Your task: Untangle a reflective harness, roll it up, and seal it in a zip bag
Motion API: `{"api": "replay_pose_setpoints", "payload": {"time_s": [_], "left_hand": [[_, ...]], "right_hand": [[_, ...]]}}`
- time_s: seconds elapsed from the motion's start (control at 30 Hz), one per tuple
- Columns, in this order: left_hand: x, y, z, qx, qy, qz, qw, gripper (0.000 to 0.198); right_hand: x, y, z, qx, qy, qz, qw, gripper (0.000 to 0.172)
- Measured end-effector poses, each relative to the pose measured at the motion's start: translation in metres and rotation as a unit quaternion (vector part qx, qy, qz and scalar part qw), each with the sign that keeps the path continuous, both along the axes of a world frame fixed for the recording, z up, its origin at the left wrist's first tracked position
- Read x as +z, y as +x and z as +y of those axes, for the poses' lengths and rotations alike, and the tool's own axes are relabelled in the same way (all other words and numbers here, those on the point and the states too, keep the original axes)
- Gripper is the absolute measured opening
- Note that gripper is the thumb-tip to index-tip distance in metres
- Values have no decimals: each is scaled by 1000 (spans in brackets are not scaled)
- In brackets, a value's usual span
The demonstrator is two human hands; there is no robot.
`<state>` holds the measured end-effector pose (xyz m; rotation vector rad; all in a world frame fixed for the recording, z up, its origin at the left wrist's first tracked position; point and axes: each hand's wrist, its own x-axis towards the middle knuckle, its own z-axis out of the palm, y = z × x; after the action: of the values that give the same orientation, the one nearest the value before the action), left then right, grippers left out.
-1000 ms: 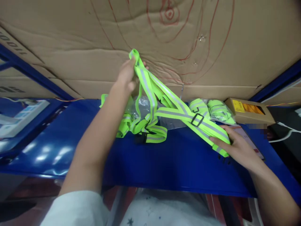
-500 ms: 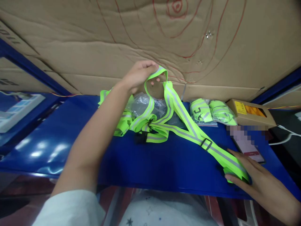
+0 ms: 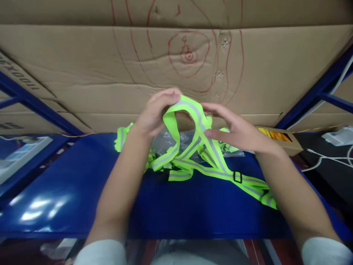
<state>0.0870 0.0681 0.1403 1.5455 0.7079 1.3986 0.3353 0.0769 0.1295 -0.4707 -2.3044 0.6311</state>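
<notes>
Neon-green straps with a grey stripe [image 3: 217,156] lie spread over the blue table [image 3: 209,209], their upper loop raised. My left hand [image 3: 161,108] pinches the top of that loop between thumb and fingers. At the loop's right side, my right hand [image 3: 234,129] has its thumb in front of the strap and fingers behind, closed around it. A black buckle [image 3: 237,177] sits on the strap right of centre. Behind the straps is a clear plastic bag [image 3: 162,141], partly covered. More green strap [image 3: 121,138] is bunched behind my left forearm.
Cardboard with red drawn rings [image 3: 110,59] stands behind the table. A small brown box [image 3: 292,145] is at the right, near white cables [image 3: 321,158]. A bagged green bundle [image 3: 230,147] lies behind my right hand. At the far left is a white tray-like item [image 3: 24,154].
My right hand has left the strap's lower right end and moved up and left to the loop. My left hand still holds the loop, which is wider. The camera view has shifted.
</notes>
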Motion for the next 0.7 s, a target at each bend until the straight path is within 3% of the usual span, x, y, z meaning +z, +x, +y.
{"api": "replay_pose_setpoints", "payload": {"time_s": [0.07,0.13,0.4,0.57,0.7], "left_hand": [[-1,-1,-3,-22,-5,17,1000,32],[-4,-6,-6,-23,-12,41,999,33],[-20,-53,0,0,-46,139,989,42],[-39,-87,6,-24,-56,75,995,41],[-60,-104,-4,-19,-66,-11,998,39]], "right_hand": [[-2,-16,9,41,-30,3,999,35],[-5,-20,12,34,-59,20,997,27],[-16,20,34,-54,-212,90,972,28],[-20,37,52,-94,-310,172,930,28],[-21,43,63,-172,-317,186,914,13]]}}
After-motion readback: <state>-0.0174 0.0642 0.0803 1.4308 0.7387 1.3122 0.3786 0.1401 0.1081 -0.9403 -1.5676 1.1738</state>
